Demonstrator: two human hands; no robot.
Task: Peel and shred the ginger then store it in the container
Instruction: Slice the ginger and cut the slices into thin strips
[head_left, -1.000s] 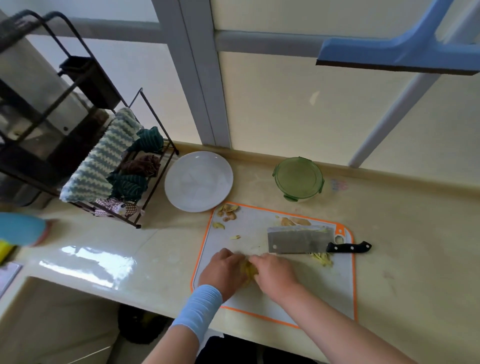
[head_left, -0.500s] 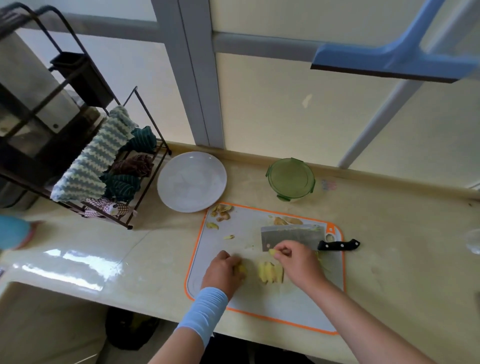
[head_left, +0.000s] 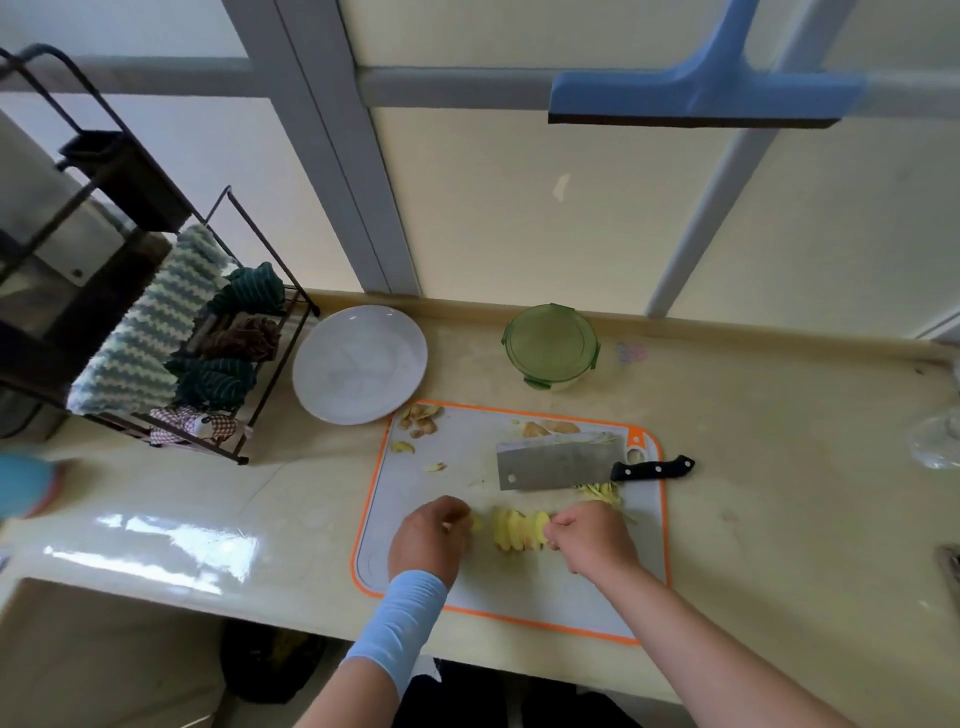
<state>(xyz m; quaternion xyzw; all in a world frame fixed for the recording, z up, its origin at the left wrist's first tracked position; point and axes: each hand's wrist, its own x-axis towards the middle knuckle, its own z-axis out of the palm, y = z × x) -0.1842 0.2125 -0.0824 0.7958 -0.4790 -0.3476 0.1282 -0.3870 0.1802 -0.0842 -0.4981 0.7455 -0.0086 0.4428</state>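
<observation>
cutting board (head_left: 519, 587), white with an orange rim, lies flat on the beige counter (head_left: 779, 493) near its front edge. ginger slices (head_left: 517, 530), pale yellow, sit fanned in an overlapping row on the near half of the board, between the two hands. left hand (head_left: 428, 535), wearing a light blue wrist sleeve (head_left: 400, 618), rests on the board to the left of the row; its fingers are curled and pinch a small ginger piece (head_left: 475, 522) at the fingertips, just apart from the row. right hand (head_left: 592, 535) is at the right end of the row, fingers curled narrow, thumb and fingertips pinching the end slice. cleaver (head_left: 558, 462) lies flat on the far half of the board, unheld, blade pointing left, black handle overhanging the right rim. shredded ginger (head_left: 602, 492) lies in a small heap just below the blade's heel, near the right hand. ginger peels (head_left: 421, 418) are gathered at the far left corner of the board, with a few more scraps beside the far edge of the blade. container (head_left: 550, 345), round with a green clip lid on, stands on the counter beyond the board, apart from it. white plate (head_left: 358, 364) sits to the left of the container, close to the board's corner. wire rack (head_left: 156, 338) with folded cloths stands at far left. a blue squeegee (head_left: 701, 98) hangs at the window above.
</observation>
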